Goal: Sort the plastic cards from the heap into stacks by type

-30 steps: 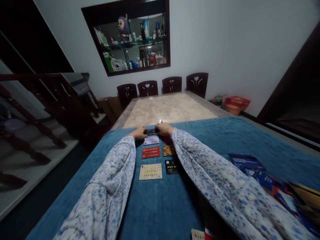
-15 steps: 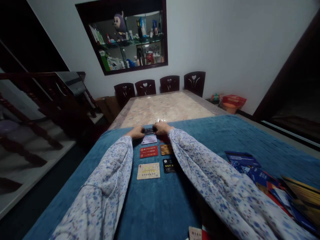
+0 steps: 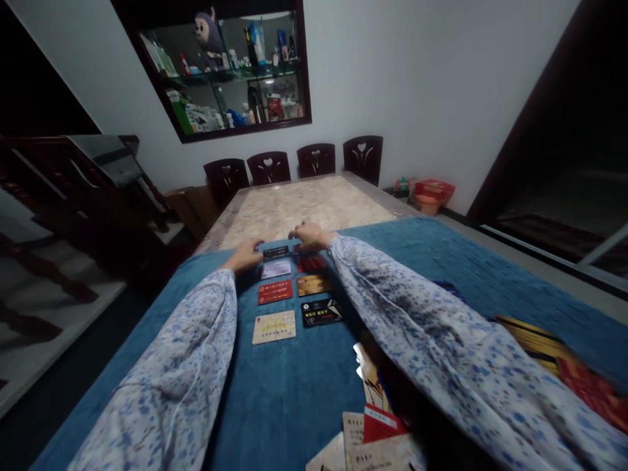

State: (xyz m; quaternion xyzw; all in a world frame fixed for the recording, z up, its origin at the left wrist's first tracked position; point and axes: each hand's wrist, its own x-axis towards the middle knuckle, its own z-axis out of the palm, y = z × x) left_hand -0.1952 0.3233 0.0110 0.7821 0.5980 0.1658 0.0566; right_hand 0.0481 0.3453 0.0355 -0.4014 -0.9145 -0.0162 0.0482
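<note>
Head view. On the far edge of the blue cloth, at the head of the left column of a two-column grid: dark card, flat, face up, between the two hands. Left hand palm down, fingers stretched out and loose, tips at the card's left end; touching or just short, cannot tell. Right hand also flat and unclenched, just beyond the card's right end, above the maroon card. Nothing clamped in either.

Below the dark card, in line: pale card, red card, beige card. Right column below the maroon one: gold card, black card. Narrow gaps all round, none overlapping. Loose pile of more cards near the bottom edge. Bare marble surface past the cloth, chairs behind.

Handling, as a judgement: looks thin, light, stiff plastic, glossy and likely slick. Sinks a little into soft pile, so hard to pinch from above. Better to press one short end so the other tips up, or slide a nail under an edge, then grip by the two long edges. Slides easily; careful not to nudge the pale card beside it.
</note>
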